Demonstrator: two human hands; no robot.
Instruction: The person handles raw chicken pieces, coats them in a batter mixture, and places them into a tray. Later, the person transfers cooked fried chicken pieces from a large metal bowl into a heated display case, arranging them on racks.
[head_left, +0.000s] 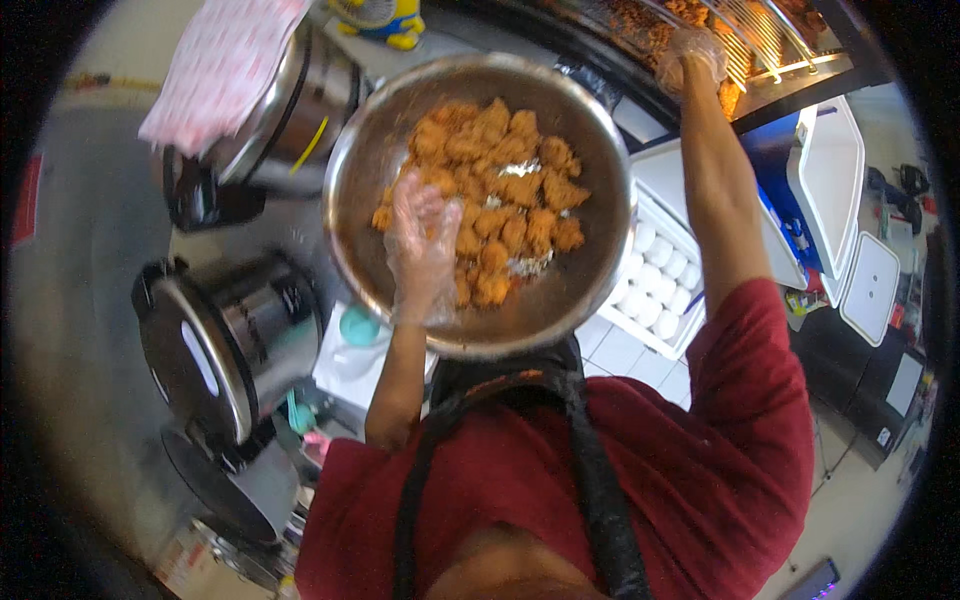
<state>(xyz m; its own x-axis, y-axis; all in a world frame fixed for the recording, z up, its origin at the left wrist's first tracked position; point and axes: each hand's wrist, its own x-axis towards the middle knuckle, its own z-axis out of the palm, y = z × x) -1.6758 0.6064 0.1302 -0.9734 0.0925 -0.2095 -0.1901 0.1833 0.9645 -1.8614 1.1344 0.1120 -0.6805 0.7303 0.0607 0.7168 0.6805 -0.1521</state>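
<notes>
A large stainless steel bowl (480, 334) holds many pieces of breaded fried food (491, 169), with foil-like bright patches showing between them. My left hand (424, 232), in a clear plastic glove, is over the bowl's left side, fingers apart and touching or just above the pieces; whether it grips one cannot be told. Up at the top right, my right hand (691, 64), also gloved, reaches to a metal wire rack (757, 45) in a dark-framed display case, where more fried pieces lie. Its fingers are blurred and partly hidden, so its hold is unclear.
Two large steel cookers (322, 97) (255, 330) stand at the left, the upper one under a patterned paper sheet (225, 67). Right of the bowl is a white box (660, 277) of white round-topped items. A blue and white cooler (810, 187) stands open below the case.
</notes>
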